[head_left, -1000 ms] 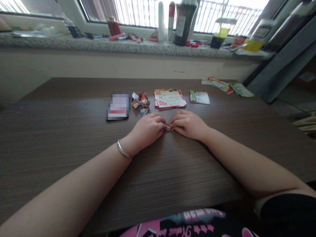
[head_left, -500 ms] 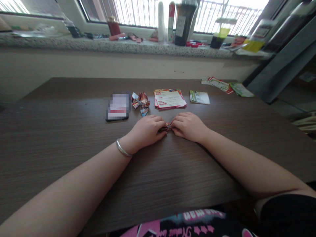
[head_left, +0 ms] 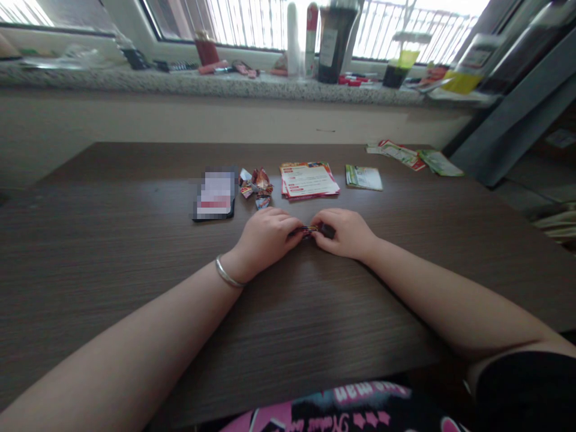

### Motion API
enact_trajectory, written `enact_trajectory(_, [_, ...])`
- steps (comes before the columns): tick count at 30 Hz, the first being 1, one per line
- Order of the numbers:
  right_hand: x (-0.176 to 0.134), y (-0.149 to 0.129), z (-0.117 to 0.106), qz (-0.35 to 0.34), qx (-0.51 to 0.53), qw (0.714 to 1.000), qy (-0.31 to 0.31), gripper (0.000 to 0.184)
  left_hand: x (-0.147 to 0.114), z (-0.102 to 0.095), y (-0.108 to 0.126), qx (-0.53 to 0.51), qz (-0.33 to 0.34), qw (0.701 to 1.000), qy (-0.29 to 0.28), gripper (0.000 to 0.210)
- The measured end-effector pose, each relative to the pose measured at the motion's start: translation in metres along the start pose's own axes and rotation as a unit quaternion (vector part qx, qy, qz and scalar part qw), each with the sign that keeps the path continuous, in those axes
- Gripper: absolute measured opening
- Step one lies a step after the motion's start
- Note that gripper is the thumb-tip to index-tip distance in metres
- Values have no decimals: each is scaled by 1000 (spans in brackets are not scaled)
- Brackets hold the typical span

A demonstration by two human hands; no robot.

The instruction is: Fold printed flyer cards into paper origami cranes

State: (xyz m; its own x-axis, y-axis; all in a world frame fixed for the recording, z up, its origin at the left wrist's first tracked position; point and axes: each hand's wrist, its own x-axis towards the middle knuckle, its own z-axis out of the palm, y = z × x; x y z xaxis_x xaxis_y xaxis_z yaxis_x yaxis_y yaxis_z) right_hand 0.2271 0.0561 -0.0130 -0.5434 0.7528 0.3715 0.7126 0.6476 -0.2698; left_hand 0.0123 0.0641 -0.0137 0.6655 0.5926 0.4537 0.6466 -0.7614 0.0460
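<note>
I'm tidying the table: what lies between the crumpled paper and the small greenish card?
In the head view, a red-edged card stack lies between them.

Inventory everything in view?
Table: 1, brown, foreground
Folded piece: 1, multicoloured, table centre
Pixelated item: 1, pale, table left
Folded papers: 1 cluster, multicoloured, beside it
Large cards: 1 stack, white, red, back centre
Small cards: 1 stack, green, white, beside those
Loose cards: several, green, red, right
Sill: 1, speckled grey, behind table
Bottles and clutter: many, mixed, sill
Window frame: 1, white, top
Curtain: 1, grey, right
Bracelet: 1, silver, left wrist
Shirt: 1, black, pink, bottom
Left hand: 1, bare, holding folded piece
Right hand: 1, bare, same
</note>
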Motion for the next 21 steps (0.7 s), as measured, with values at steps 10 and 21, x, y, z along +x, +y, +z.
enact_trajectory(10, [0, -4, 0, 29, 77, 994, 65, 16, 1, 0, 1, -81, -22, 994, 69, 22])
enact_trajectory(21, [5, 3, 3, 94, 256, 958, 92, 15, 1, -3, 0, -262, -133, 951, 93, 10])
